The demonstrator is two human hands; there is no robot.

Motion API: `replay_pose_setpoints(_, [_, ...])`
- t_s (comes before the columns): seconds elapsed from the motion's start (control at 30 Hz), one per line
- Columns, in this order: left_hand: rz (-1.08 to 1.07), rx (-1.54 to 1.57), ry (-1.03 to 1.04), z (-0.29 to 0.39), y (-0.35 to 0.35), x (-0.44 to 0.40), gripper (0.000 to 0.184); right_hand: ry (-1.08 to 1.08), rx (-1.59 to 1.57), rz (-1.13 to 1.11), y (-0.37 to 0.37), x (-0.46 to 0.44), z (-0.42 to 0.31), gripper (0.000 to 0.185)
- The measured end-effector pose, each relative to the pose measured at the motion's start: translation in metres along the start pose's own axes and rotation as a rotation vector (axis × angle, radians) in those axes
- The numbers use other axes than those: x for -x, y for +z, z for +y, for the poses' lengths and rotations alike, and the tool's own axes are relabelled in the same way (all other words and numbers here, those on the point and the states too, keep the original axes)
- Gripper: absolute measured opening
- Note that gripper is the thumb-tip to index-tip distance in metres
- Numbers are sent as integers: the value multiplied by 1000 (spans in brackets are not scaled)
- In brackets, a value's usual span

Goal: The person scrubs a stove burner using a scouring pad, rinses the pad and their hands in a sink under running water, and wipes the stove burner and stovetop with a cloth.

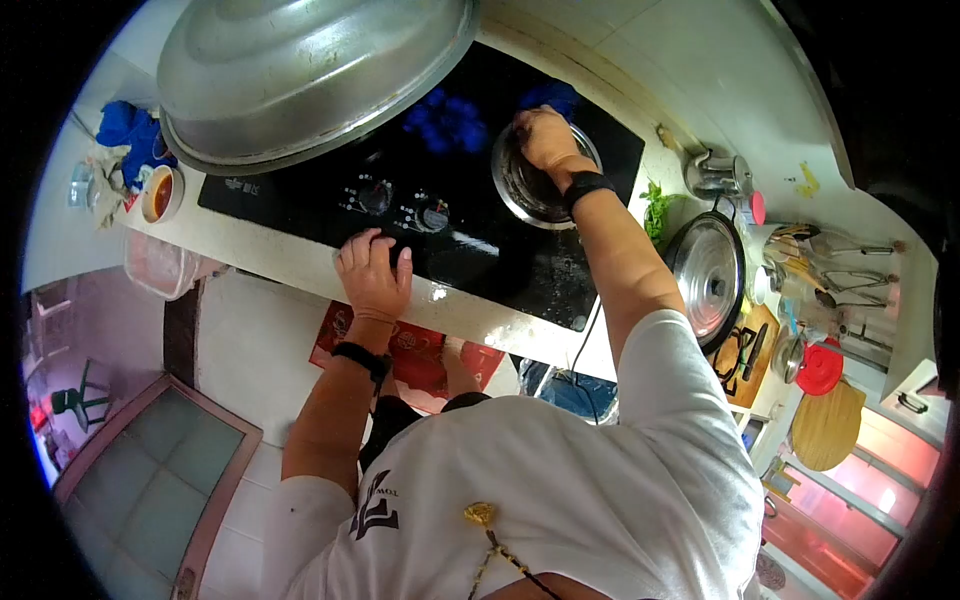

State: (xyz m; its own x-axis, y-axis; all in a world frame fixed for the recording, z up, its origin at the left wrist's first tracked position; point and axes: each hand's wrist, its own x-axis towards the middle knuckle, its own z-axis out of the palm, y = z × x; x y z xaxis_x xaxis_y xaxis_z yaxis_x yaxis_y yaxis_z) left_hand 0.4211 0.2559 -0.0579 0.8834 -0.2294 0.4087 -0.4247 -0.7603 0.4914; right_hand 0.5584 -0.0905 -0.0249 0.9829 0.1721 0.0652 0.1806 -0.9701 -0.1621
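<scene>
My right hand reaches into the round metal ring on the right of the black glass cooktop. Its fingers are curled down and closed, and what they hold, if anything, is hidden. A dark blue patch shows just behind the fingers; I cannot tell whether it is cloth or reflection. My left hand lies flat at the cooktop's front edge with its fingers stretched out, holding nothing. Beyond it are two control knobs, the left knob and the right knob.
A large domed metal lid covers the cooktop's back left. At the left end stand a bowl of red sauce and a blue cloth. Green herbs, a metal kettle and a glass-lidded pan crowd the right side.
</scene>
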Motion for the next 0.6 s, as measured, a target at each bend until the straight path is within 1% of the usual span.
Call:
replay_pose_setpoints(0.03, [-5, 2, -5, 0, 0, 0, 25, -3, -3, -4, 0, 0, -3, 19])
replay_pose_setpoints(0.1, [-18, -4, -9, -1, -1, 1, 25, -153, -45, -70, 0, 2, -12, 16])
replay_pose_setpoints(0.13, [-17, -24, -2, -1, -1, 1, 25, -166, 4, -116, -4, 4, -16, 20])
replay_pose_setpoints(0.17, [-13, -41, 2, 0, 0, 1, 25, -165, 1, -117, -7, 7, -20, 20])
replay_pose_setpoints(0.23, [1, -44, 24, 3, -1, -1, 25, -250, 3, -143, -11, 13, -28, 19])
replay_pose_setpoints(0.3, [22, -49, 46, 2, -2, -4, 25, -277, -17, -153, -14, 23, -38, 20])
replay_pose_setpoints(0.37, [14, -43, 40, 1, -1, -1, 25, -307, -97, -88, -15, 35, -44, 22])
replay_pose_setpoints(0.43, [15, -50, 28, 3, 0, 0, 25, -354, -78, -107, -16, 43, -44, 22])
replay_pose_setpoints(0.5, [16, -58, 20, 1, 0, 2, 26, -481, -32, -167, -23, 57, -48, 23])
replay_pose_setpoints(0.53, [18, -56, 21, 1, 1, 3, 26, -487, -28, -214, -30, 63, -52, 23])
replay_pose_setpoints(0.57, [27, -54, 26, 0, 3, 1, 26, -542, -20, -182, -22, 68, -46, 23])
replay_pose_setpoints(0.6, [41, -56, 27, 1, 3, -1, 26, -544, -55, -210, -29, 66, -44, 22])
